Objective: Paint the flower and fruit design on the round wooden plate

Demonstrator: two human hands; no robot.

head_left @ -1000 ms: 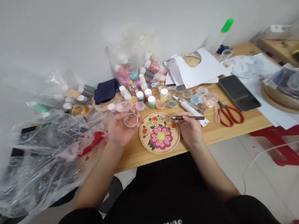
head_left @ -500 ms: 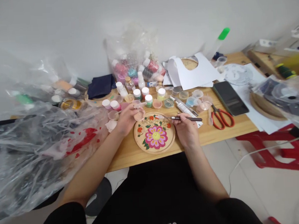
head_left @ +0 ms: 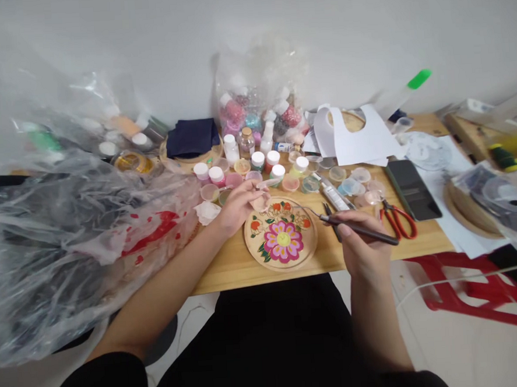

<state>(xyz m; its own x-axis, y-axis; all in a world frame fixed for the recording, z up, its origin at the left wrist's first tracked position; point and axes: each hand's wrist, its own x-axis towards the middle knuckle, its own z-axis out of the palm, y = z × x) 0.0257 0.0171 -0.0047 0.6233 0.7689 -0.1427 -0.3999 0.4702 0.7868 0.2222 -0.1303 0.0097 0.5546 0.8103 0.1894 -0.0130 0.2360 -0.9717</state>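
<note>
Head view: left grip (head_left: 238,209) pinching cup (head_left: 261,202), right grip (head_left: 363,241) pinching thin tool (head_left: 380,235) over painted board (head_left: 282,234) between them. Seemingly colouring; next dab needing steady hold.

Dark phone (head_left: 413,190) beside a red-handled tool (head_left: 403,214)
A red stool (head_left: 457,299) stands below; at left, crumpled plastic (head_left: 46,230) spreads near a folded dark blue cloth (head_left: 192,138).

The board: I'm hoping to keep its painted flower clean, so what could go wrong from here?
The cup in the left hand is by the far edge of the board; a tilt might spill any contents. The tool in the right hand points over the board; a slip could scratch the flower. Open pots crowd close behind, where a hand might knock one.
</note>
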